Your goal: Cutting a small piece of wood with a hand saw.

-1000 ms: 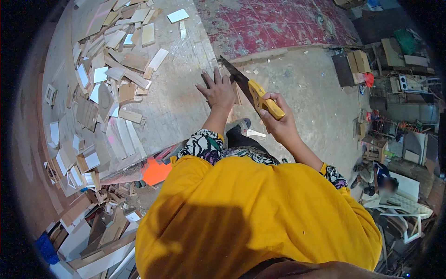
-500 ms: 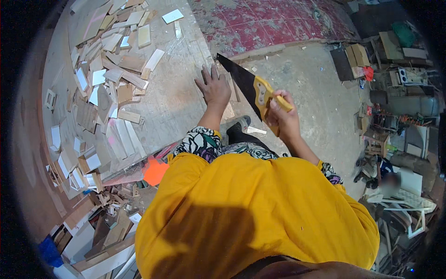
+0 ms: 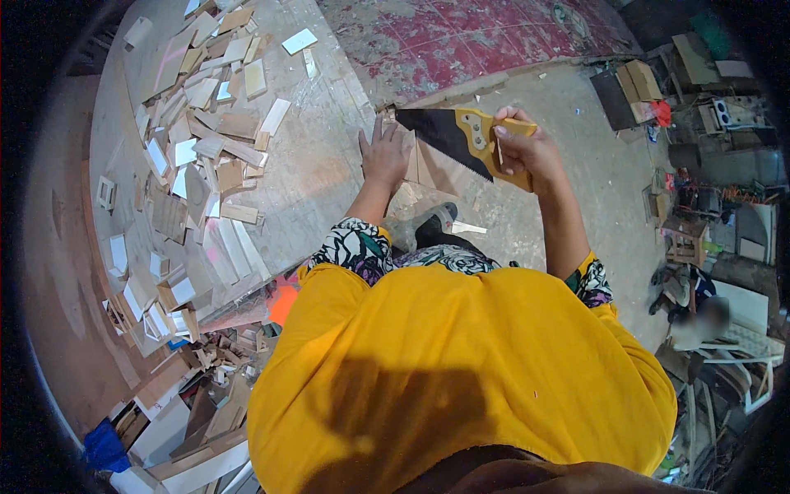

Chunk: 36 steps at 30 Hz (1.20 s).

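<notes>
My right hand [image 3: 528,146] is closed round the yellow handle of a handsaw [image 3: 440,134]. Its dark blade points left, toothed edge toward me, with the tip close by my left fingers. Flat and with fingers stretched, my left hand [image 3: 385,155] presses down at the right edge of the wooden worktable [image 3: 317,136]. A light brown wooden board [image 3: 433,169] shows beside that hand, partly below the blade. Whether the teeth touch the board I cannot tell.
Wood offcuts [image 3: 239,125], some white-faced, cover the table's left part. More scrap wood [image 3: 177,424] is heaped at the lower left. Red tiled floor [image 3: 461,41] lies ahead, and concrete floor [image 3: 568,107] to the right. Cartons [image 3: 638,81] and clutter line the right side.
The handsaw has swung from a steep slant to nearly level, its handle rising and moving right with my right hand. My left hand stays spread at the table edge.
</notes>
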Each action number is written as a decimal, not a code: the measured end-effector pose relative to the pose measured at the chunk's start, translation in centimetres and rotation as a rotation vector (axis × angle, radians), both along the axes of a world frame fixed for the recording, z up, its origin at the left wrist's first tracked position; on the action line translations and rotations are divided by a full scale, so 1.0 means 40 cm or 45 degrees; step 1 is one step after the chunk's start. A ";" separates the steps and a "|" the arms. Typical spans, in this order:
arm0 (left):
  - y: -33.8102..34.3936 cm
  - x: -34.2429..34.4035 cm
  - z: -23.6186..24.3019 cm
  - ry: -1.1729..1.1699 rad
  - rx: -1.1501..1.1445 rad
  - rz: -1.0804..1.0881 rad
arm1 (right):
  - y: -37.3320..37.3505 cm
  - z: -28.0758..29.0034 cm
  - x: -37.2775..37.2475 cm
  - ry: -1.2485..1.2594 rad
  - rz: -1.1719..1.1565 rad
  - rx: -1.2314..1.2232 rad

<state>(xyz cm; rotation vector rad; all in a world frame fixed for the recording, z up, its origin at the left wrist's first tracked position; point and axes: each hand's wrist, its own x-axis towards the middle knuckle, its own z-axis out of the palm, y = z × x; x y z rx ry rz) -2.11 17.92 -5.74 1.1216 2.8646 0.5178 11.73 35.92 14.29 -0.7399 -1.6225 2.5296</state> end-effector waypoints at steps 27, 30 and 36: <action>-0.021 -0.128 0.151 -0.408 0.096 -0.130 | 0.119 -0.365 0.016 0.269 -0.368 1.057; -0.034 -0.192 0.240 -0.280 -0.150 -0.591 | 0.126 -0.355 0.068 0.025 -0.415 0.772; 0.027 -0.202 0.190 0.079 -0.453 -1.114 | 0.123 -0.397 0.129 0.085 -0.525 0.575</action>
